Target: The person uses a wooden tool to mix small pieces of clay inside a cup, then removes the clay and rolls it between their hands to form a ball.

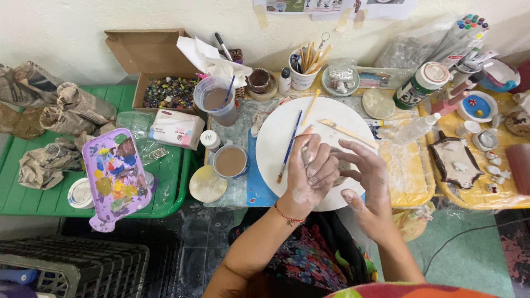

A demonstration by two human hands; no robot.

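Note:
My left hand (309, 171), dusted with clay and wearing a red thread bracelet, is closed around a small pale lump of clay (335, 168) above a round white board (276, 132). My right hand (367, 176) sits beside it with fingers spread, their tips touching the lump. The lump is mostly hidden by both hands. A blue-handled brush (289, 146) and a flat wooden stick (345, 130) lie on the board just beyond my hands.
A cup of brown water (230, 161) and a round disc (207, 184) stand left of the board. A purple paint palette (115, 175) lies on a green tray (176, 187). Behind are a bead box (168, 91), tool cup (302, 74), paint bottle (420, 84) and small white clay pieces (494, 171).

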